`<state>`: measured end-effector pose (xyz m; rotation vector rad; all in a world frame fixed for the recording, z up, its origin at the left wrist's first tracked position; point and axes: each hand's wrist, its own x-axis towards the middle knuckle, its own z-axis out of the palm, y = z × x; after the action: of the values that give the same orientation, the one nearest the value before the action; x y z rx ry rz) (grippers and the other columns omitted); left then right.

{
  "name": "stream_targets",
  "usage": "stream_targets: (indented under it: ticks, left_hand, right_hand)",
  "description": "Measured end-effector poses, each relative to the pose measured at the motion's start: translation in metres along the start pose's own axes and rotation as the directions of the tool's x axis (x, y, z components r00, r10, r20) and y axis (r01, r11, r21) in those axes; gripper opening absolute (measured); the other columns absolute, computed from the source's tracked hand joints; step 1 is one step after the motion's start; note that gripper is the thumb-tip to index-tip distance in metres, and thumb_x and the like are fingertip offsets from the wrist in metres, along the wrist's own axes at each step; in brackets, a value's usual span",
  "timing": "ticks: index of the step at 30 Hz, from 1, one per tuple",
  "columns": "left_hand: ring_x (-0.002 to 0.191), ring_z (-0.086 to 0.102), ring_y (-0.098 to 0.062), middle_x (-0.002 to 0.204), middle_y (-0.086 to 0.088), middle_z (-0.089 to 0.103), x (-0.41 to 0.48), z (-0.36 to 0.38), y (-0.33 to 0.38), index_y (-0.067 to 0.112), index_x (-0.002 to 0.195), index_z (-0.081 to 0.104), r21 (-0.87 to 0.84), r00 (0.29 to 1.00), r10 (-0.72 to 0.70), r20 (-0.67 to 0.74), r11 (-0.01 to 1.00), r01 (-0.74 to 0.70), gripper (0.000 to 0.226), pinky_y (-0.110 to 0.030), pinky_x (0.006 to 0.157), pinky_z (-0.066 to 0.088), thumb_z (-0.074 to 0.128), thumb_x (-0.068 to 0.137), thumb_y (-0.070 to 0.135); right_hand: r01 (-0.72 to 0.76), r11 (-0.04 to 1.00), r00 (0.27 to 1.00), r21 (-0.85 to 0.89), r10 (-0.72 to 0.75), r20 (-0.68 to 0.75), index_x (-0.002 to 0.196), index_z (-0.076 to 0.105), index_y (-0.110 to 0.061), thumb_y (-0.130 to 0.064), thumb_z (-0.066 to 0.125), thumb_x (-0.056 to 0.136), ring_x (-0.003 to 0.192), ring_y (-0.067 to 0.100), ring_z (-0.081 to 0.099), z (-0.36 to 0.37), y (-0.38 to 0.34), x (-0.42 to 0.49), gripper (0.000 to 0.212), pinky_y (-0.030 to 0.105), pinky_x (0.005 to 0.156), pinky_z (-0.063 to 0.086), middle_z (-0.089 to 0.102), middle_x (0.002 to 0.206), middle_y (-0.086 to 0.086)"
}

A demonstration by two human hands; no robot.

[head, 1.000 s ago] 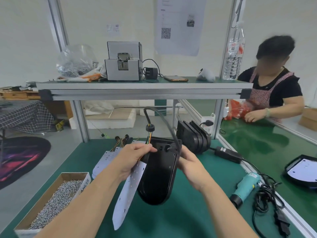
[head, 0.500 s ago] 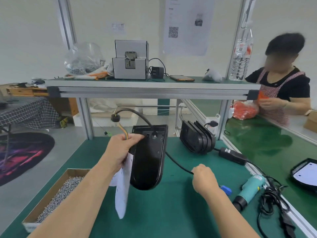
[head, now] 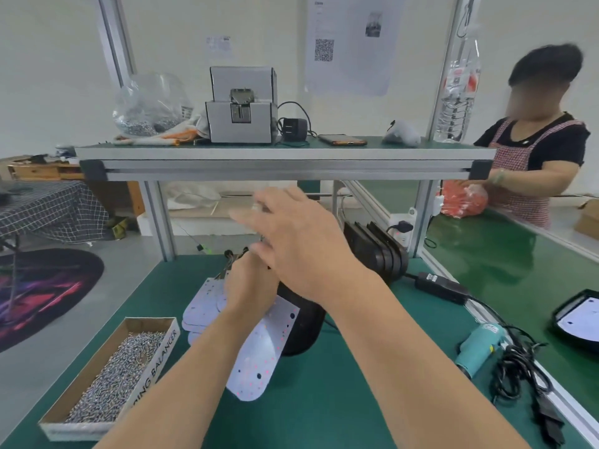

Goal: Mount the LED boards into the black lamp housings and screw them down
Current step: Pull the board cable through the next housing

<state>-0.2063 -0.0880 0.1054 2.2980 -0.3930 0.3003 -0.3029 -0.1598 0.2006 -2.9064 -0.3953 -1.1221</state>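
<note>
Black lamp housing (head: 304, 328) rests on the green bench mat (head: 324, 400), at the middle, long axis running near-to-far, mostly hidden behind both forearms. White LED board (head: 262, 351) leans against its left side, tilted, rounded end nearest, not seated in the housing. Judgement: board and housing are held together so the board can be swung into the shell; mounting not yet done, no screws in.

Left hand (head: 249, 286): back of hand toward camera, fingers curled over the far end of the board where it meets the housing. Fingertips hidden, so cannot tell whether they also pinch the housing rim or the wires.

Right hand (head: 301, 244): raised above the housing, blurred, fingers spread and fairly straight, holding nothing. It touches nothing that I can make out.

Supplies set within reach, likely by order of use:
- spare boards (head: 201, 306) stacked flat just left of the work, wire tails at the far end
- cardboard box of screws (head: 113, 374) near left
- empty housings (head: 379, 251) stood on edge in a row, far right of the work
- teal electric screwdriver (head: 479, 345) lying at right, cable coiled beside it

Second person (head: 538, 163) works at the far right bench.
</note>
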Motion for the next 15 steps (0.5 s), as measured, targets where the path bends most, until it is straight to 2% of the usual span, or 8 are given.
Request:
stream_targets:
  ticks: [1, 3, 5, 7, 9, 12, 14, 15]
  left_hand:
    - [0.062, 0.042, -0.025, 0.053, 0.010, 0.040, 0.001, -0.001, 0.001, 0.024, 0.058, 0.040, -0.019, 1.000, -0.007, 0.000, 1.000, 0.007, 0.036, -0.025, 0.049, 0.028, 0.052, 0.092, 0.017]
    - [0.058, 0.031, -0.023, 0.042, 0.005, 0.033, 0.002, -0.006, -0.001, 0.019, 0.045, 0.045, -0.150, 0.999, -0.029, -0.020, 0.988, 0.025, 0.046, -0.028, 0.047, 0.025, 0.059, 0.088, 0.020]
    - [0.060, 0.032, -0.021, 0.047, -0.003, 0.042, 0.005, -0.013, -0.003, 0.017, 0.056, 0.064, -0.273, 0.999, -0.030, -0.046, 0.962, 0.016, 0.034, -0.030, 0.052, 0.032, 0.065, 0.087, 0.030]
    - [0.062, 0.037, -0.020, 0.057, -0.010, 0.052, 0.005, -0.019, -0.001, 0.014, 0.068, 0.070, -0.310, 0.998, -0.014, -0.057, 0.951, -0.005, 0.030, -0.031, 0.057, 0.037, 0.067, 0.088, 0.036]
    - [0.063, 0.044, -0.024, 0.054, 0.002, 0.054, 0.003, -0.024, 0.004, 0.026, 0.060, 0.068, -0.319, 0.998, 0.005, -0.063, 0.948, -0.025, 0.029, -0.031, 0.059, 0.039, 0.069, 0.086, 0.037]
    - [0.077, 0.064, -0.017, 0.068, 0.012, 0.069, -0.002, -0.031, 0.013, 0.054, 0.073, 0.072, -0.354, 1.000, 0.008, -0.022, 0.935, -0.015, 0.006, -0.031, 0.071, 0.051, 0.069, 0.073, 0.048]
    - [0.089, 0.067, -0.014, 0.079, 0.018, 0.072, -0.005, -0.036, 0.015, 0.054, 0.091, 0.074, -0.378, 0.999, 0.040, 0.024, 0.925, -0.028, 0.029, -0.036, 0.083, 0.056, 0.067, 0.063, 0.059]
    - [0.097, 0.067, -0.012, 0.091, 0.019, 0.073, -0.006, -0.038, 0.016, 0.049, 0.100, 0.075, -0.400, 0.998, 0.051, 0.041, 0.916, -0.030, 0.043, -0.039, 0.091, 0.054, 0.068, 0.060, 0.062]
  right_hand:
    - [0.016, 0.996, 0.998, -0.084, -0.010, 0.066, 0.126, 0.065, -0.028, -0.015, 0.056, 0.096, 0.118, 0.019, 0.046, 0.002, 0.004, 0.003, 0.033, 0.029, 0.094, 0.044, 0.055, 0.125, -0.004]
    - [0.005, 0.996, 0.994, -0.087, 0.004, 0.107, 0.112, 0.067, -0.020, -0.012, 0.052, 0.098, 0.113, 0.020, 0.049, 0.003, 0.017, 0.001, 0.022, 0.033, 0.095, 0.045, 0.056, 0.114, -0.002]
    - [-0.037, 0.998, 0.998, 0.041, 0.035, 0.058, 0.113, 0.069, -0.013, -0.014, 0.054, 0.099, 0.111, 0.023, 0.052, 0.002, 0.033, -0.006, 0.020, 0.036, 0.096, 0.043, 0.059, 0.114, 0.003]
    - [-0.075, 0.989, 0.997, 0.125, 0.076, 0.000, 0.113, 0.070, -0.008, -0.009, 0.063, 0.094, 0.106, 0.027, 0.056, 0.002, 0.043, -0.014, 0.021, 0.039, 0.093, 0.044, 0.061, 0.112, 0.007]
    - [-0.101, 0.987, 0.992, 0.128, 0.109, -0.060, 0.109, 0.070, -0.006, 0.000, 0.065, 0.089, 0.097, 0.029, 0.060, 0.006, 0.046, -0.021, 0.021, 0.043, 0.085, 0.049, 0.061, 0.107, 0.008]
    - [-0.159, 0.970, 0.965, 0.186, 0.192, -0.177, 0.107, 0.066, -0.007, 0.000, 0.067, 0.087, 0.092, 0.027, 0.061, 0.017, 0.052, -0.027, 0.021, 0.042, 0.082, 0.050, 0.061, 0.106, 0.006]
    - [-0.241, 0.917, 0.924, 0.317, 0.317, -0.213, 0.110, 0.065, -0.009, 0.000, 0.067, 0.087, 0.095, 0.023, 0.060, 0.025, 0.059, -0.032, 0.025, 0.037, 0.087, 0.049, 0.059, 0.109, 0.003]
    - [-0.286, 0.879, 0.901, 0.380, 0.382, -0.206, 0.112, 0.067, -0.010, 0.001, 0.067, 0.086, 0.097, 0.022, 0.061, 0.030, 0.064, -0.033, 0.028, 0.036, 0.090, 0.050, 0.059, 0.110, 0.003]
